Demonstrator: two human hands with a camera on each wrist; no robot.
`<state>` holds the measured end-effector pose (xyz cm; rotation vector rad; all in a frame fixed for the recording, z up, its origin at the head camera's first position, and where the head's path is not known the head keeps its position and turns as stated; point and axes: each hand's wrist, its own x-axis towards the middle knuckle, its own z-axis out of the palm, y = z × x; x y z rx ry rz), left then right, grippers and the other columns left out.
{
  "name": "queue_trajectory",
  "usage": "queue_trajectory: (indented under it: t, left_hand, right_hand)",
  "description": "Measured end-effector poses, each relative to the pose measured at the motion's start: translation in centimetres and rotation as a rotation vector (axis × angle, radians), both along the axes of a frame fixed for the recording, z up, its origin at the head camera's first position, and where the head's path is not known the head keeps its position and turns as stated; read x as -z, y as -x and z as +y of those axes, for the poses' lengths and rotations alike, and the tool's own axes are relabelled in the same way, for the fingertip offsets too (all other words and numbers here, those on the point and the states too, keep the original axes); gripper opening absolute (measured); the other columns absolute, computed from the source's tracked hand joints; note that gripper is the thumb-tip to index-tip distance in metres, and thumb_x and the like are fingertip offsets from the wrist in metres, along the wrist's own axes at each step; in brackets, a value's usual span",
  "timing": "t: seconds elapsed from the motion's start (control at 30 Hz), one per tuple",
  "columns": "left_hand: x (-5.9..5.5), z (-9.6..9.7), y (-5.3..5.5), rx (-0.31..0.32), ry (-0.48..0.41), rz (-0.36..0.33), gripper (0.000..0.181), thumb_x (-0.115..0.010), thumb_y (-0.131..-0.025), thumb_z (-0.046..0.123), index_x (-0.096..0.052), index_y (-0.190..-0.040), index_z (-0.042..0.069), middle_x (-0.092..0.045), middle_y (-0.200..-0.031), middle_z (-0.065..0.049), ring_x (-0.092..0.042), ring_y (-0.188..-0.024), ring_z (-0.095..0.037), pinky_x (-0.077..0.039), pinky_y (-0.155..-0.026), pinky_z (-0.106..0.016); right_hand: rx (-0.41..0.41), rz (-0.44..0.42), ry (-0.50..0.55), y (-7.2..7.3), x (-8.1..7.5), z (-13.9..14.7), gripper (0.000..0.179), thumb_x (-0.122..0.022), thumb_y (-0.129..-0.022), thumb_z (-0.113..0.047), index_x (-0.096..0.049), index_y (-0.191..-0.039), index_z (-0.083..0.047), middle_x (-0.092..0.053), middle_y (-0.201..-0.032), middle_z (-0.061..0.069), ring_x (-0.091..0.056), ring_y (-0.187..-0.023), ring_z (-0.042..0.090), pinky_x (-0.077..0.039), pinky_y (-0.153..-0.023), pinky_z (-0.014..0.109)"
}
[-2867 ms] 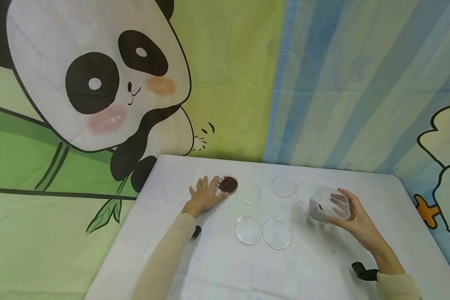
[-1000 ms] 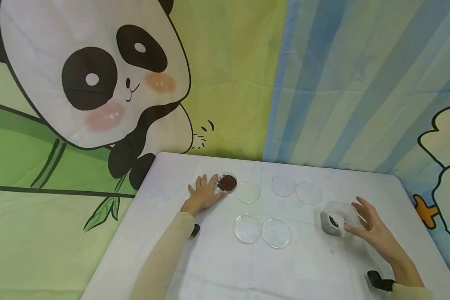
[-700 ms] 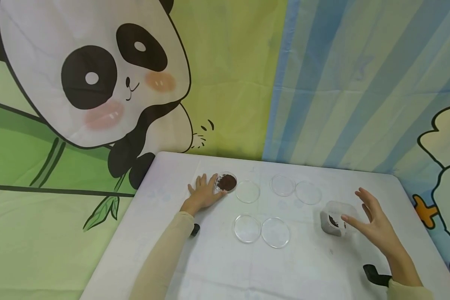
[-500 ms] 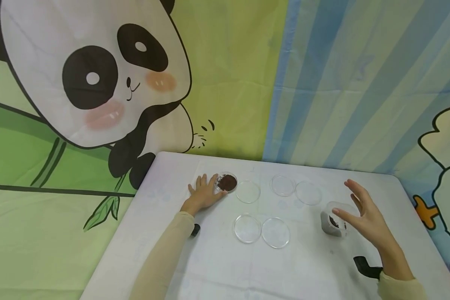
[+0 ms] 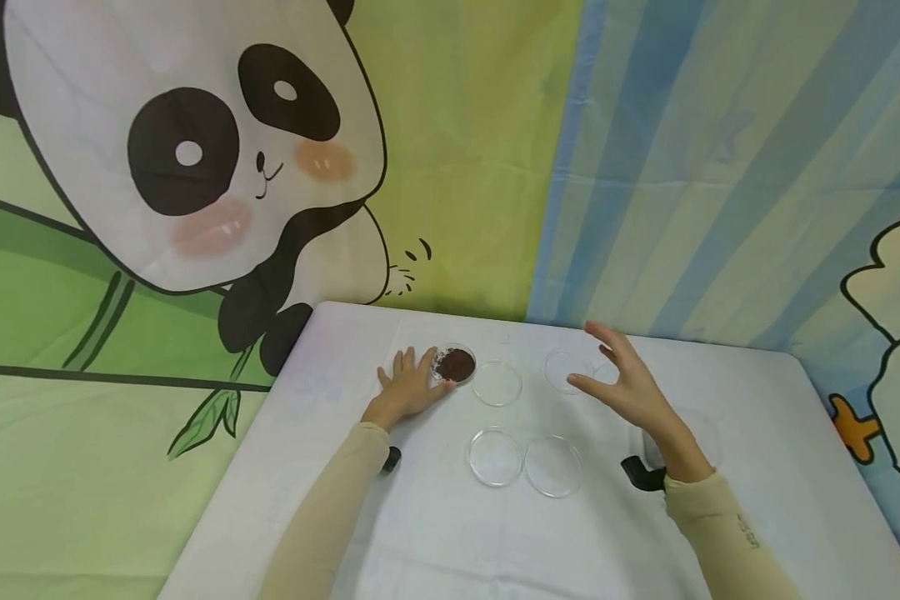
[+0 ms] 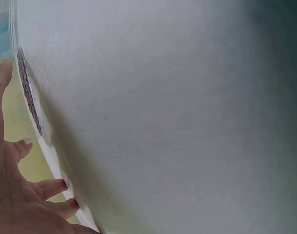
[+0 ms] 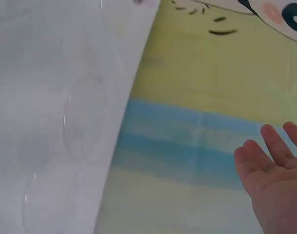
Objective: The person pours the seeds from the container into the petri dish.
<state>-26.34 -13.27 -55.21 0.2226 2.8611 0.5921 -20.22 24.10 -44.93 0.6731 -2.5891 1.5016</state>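
On the white table, a clear petri dish [image 5: 456, 365] holds dark brown granules, with some white specks at its left side. My left hand [image 5: 405, 390] holds this dish between thumb and index finger; the other fingers spread beyond it. The left wrist view shows the dish [image 6: 27, 92] edge-on between them. My right hand [image 5: 622, 387] holds nothing and hangs above the table near two clear round dishes or lids [image 5: 567, 372], its thumb apart from the fingers. Behind the right forearm, a translucent plastic box [image 5: 707, 433] is mostly hidden.
A clear round dish or lid [image 5: 497, 383] lies right of the filled dish. Two more, a left one [image 5: 495, 457] and a right one [image 5: 553, 467], lie side by side nearer the front. The table's back edge meets a printed curtain [image 5: 465, 250].
My right hand has set the plastic box down at the right, let go, and moved left and away toward the back dishes. The left hand stays at the filled dish.
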Motion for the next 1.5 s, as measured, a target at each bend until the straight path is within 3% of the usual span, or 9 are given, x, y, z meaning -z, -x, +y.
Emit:
queue_trajectory:
  t: [0.37,0.53,0.7,1.03,1.5]
  left_hand:
    - [0.2,0.1,-0.1,0.002,0.023,-0.007,0.09,-0.049,-0.091,0.073,-0.021,-0.161,0.025,-0.013,-0.162,-0.027,-0.005,-0.148,-0.049,-0.003,-0.106,-0.077]
    - [0.1,0.1,-0.1,0.001,0.016,-0.009,0.089,-0.051,-0.091,0.071,-0.021,-0.161,0.024,-0.014,-0.162,-0.027,-0.005,-0.148,-0.049,-0.002,-0.106,-0.077]
    - [0.0,0.1,0.0,-0.002,0.01,-0.008,0.089,-0.052,-0.092,0.07,-0.022,-0.161,0.024,-0.014,-0.161,-0.027,-0.005,-0.148,-0.049,-0.002,-0.106,-0.077]
    - [-0.4,0.2,-0.1,0.005,0.009,-0.013,0.089,-0.053,-0.092,0.069,-0.023,-0.161,0.022,-0.015,-0.161,-0.028,-0.005,-0.147,-0.049,-0.003,-0.106,-0.077]
    - [0.0,0.0,0.0,-0.003,0.026,-0.015,0.09,-0.051,-0.092,0.071,-0.021,-0.161,0.023,-0.013,-0.162,-0.027,-0.003,-0.148,-0.048,-0.002,-0.106,-0.077]
  right_hand:
    - [-0.071,-0.139,-0.058,4.3,4.3,-5.8,0.087,-0.08,-0.088,-0.031,-0.031,-0.156,-0.008,-0.034,-0.155,0.015,-0.031,-0.142,0.039,-0.029,-0.112,0.056]
    - [-0.117,-0.16,-0.162,5.5,6.0,-7.3,0.088,-0.08,-0.087,-0.029,-0.031,-0.155,-0.002,-0.034,-0.154,0.02,-0.033,-0.139,0.045,-0.031,-0.11,0.058]
    - [-0.157,-0.205,-0.297,6.4,7.2,-8.3,0.095,-0.082,-0.084,-0.029,-0.029,-0.154,0.003,-0.035,-0.152,0.025,-0.035,-0.139,0.04,-0.032,-0.11,0.057]
    - [-0.165,-0.242,-0.489,7.0,8.3,-9.3,0.106,-0.089,-0.076,-0.031,-0.027,-0.153,0.006,-0.033,-0.15,0.031,-0.033,-0.138,0.045,-0.031,-0.111,0.056]
    - [-0.153,-0.15,-0.611,6.9,8.5,-9.7,0.093,-0.088,-0.077,-0.031,-0.039,-0.143,0.01,-0.035,-0.146,0.032,-0.032,-0.135,0.047,-0.032,-0.11,0.054]
